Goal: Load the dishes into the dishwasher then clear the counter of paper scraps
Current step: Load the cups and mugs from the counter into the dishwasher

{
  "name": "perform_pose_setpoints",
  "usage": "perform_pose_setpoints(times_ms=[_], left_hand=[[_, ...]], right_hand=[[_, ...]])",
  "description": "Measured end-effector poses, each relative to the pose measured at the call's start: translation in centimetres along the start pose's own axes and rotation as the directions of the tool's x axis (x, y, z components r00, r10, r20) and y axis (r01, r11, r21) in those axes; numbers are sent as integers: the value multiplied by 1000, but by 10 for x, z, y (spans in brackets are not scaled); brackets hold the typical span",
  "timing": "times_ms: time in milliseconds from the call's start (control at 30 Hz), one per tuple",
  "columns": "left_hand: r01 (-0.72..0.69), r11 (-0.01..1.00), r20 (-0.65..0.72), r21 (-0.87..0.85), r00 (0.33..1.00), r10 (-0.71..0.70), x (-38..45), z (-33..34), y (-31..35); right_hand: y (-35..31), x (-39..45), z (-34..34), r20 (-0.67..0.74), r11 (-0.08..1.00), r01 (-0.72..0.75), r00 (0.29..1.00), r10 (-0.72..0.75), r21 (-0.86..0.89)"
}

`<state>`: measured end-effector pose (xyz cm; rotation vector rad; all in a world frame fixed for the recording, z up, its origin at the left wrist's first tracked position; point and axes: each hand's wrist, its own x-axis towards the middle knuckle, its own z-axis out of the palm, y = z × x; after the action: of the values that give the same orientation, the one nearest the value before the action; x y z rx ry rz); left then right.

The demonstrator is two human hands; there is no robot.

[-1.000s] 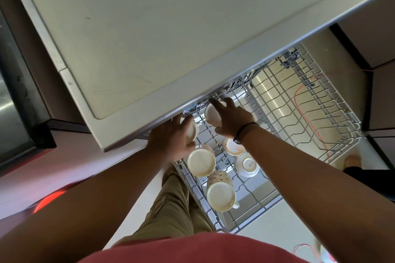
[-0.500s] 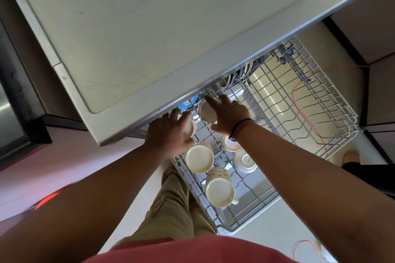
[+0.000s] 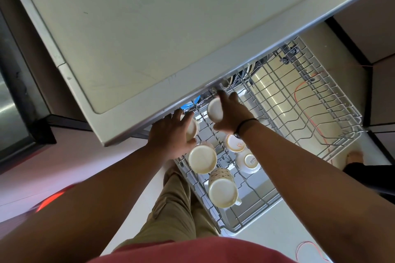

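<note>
The dishwasher's upper wire rack [image 3: 333, 134] is pulled out below the counter edge. My left hand [image 3: 171, 134] grips an upside-down white cup [image 3: 192, 128] at the rack's left rear. My right hand [image 3: 233, 113] grips another inverted white cup [image 3: 214, 109] just to its right, close under the counter lip. In front of them stand several upturned dishes: a cream mug [image 3: 202, 161], a patterned mug [image 3: 222, 190], a small cup [image 3: 235, 143] and a white bowl [image 3: 249, 161].
The white counter top [image 3: 149, 28] overhangs the rack's back part. The rack's right half holds bare tines. Something blue [image 3: 189, 104] shows under the counter lip. A dark appliance [image 3: 12, 92] stands at left. Another person's foot [image 3: 354, 155] is at right, and my legs [image 3: 177, 209] stand beside the rack.
Both hands have moved their cups slightly deeper into the rack toward the counter lip. The blue item has come into sight under the lip.
</note>
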<state>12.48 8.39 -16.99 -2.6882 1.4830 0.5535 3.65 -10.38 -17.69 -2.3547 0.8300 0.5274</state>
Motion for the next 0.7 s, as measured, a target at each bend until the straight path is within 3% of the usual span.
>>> perform_pose_setpoints(times_ms=[67, 133, 500, 700], left_hand=[[-3, 1000, 2, -3, 1000, 3, 0, 0, 0], [-6, 1000, -4, 0, 1000, 6, 1, 1, 0], [-5, 1000, -3, -15, 1000, 5, 0, 3, 0], [-18, 1000, 3, -11, 1000, 18, 1, 3, 0]], right_hand=[[11, -9, 0, -52, 984, -59, 996, 69, 166], [15, -15, 4, -79, 978, -90, 991, 106, 187], [5, -2, 23, -44, 973, -125, 992, 119, -196], [8, -4, 18, -55, 948, -93, 995, 80, -305]])
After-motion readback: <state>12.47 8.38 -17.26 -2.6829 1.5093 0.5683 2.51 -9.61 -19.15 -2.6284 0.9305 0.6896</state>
